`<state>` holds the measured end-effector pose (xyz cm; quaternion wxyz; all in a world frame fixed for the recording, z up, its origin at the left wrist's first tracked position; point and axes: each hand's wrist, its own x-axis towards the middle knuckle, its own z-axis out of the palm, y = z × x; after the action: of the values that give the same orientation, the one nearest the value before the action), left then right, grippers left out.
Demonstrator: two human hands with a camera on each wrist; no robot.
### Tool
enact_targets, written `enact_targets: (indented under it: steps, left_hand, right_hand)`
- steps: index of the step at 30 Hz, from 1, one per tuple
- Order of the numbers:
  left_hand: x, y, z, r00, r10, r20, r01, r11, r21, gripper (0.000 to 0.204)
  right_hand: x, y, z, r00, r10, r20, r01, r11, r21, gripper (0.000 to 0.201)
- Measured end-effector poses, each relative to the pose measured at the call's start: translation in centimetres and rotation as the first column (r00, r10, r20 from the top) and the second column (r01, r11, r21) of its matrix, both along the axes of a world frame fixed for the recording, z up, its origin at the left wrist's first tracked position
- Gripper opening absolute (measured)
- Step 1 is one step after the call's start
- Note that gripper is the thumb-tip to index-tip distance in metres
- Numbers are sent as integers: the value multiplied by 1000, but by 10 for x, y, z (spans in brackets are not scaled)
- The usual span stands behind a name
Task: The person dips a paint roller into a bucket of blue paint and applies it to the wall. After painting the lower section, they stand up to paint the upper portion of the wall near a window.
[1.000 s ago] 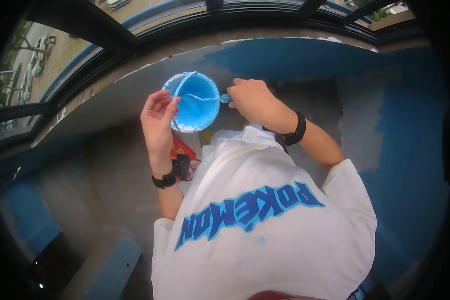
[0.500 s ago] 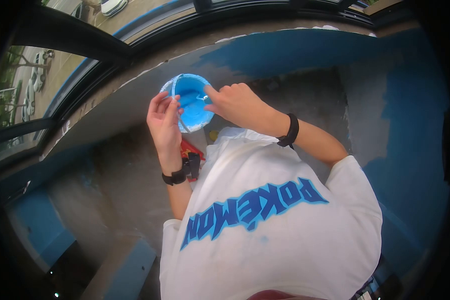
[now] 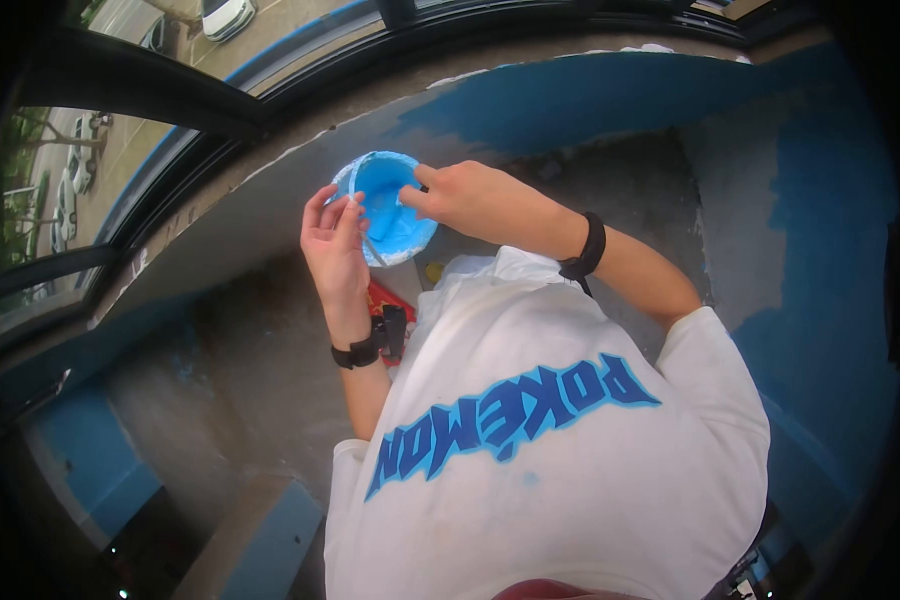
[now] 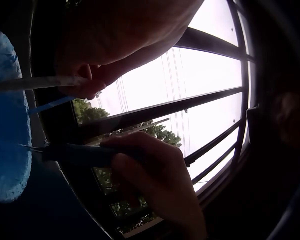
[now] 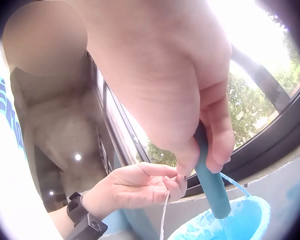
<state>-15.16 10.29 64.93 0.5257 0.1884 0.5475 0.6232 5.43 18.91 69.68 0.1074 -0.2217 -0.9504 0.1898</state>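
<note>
A bucket (image 3: 400, 240) coated inside with bright blue paint hangs in front of the shirt. My left hand (image 3: 335, 245) pinches its bail handle (image 3: 353, 180) between thumb and fingers. Over the bucket's right rim, my right hand (image 3: 485, 205) grips the teal handle (image 5: 212, 182) of a paint roller, pointing down toward the paint in the right wrist view. The left wrist view catches a thin metal rod (image 4: 34, 148) running from that handle into the bucket; the roller's head is hidden.
Beyond the bucket stands a low wall (image 3: 560, 95) partly painted blue, with dark window frames (image 3: 140, 75) above. Below the left wrist lies a red object (image 3: 395, 300). More part-painted wall (image 3: 820, 220) rises at the right.
My right hand has moved left over the bucket's rim, taking the roller handle with it. My left hand keeps its pinch on the bail; the head view has shifted slightly.
</note>
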Motion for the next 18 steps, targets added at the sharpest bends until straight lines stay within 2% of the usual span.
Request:
enact_targets:
  steps: [2, 4, 5, 7, 8, 10, 14, 16, 18]
  left_hand:
    - [-1, 0, -1, 1000, -6, 30, 6, 1000, -3, 40]
    - [-4, -1, -1, 1000, -6, -22, 6, 1000, -16, 40]
    - [-4, -1, 0, 997, -3, -72, 1, 1000, -27, 40]
    - [0, -4, 5, 998, 5, -67, -8, 999, -31, 37]
    - [3, -3, 7, 998, 20, -62, -23, 999, -47, 34]
    - [7, -6, 8, 999, 8, -43, -9, 999, -32, 34]
    - [10, -4, 2, 999, 16, -40, -15, 1000, 18, 34]
    - [9, -5, 1, 998, 34, -44, -33, 999, 14, 35]
    - [6, -9, -8, 997, 52, -54, -51, 999, 20, 36]
  right_hand:
    - [-3, -2, 7, 999, -3, 41, 2, 1000, 27, 21]
    - [-10, -1, 16, 957, 5, 291, 26, 995, -100, 22]
    - [-11, -1, 14, 956, 3, 292, 28, 994, -103, 22]
    - [-12, -4, 1, 981, -145, 128, 159, 981, -110, 24]
    - [-12, -3, -2, 981, -145, 125, 159, 981, -110, 24]
    - [-9, -4, -1, 979, -163, -124, 149, 982, -114, 26]
    - [-7, 3, -11, 967, -183, -178, 148, 970, -192, 32]
    - [-7, 3, -2, 968, -250, -35, 230, 932, -280, 38]
    - [-9, 1, -4, 966, -258, 16, 253, 932, -260, 39]
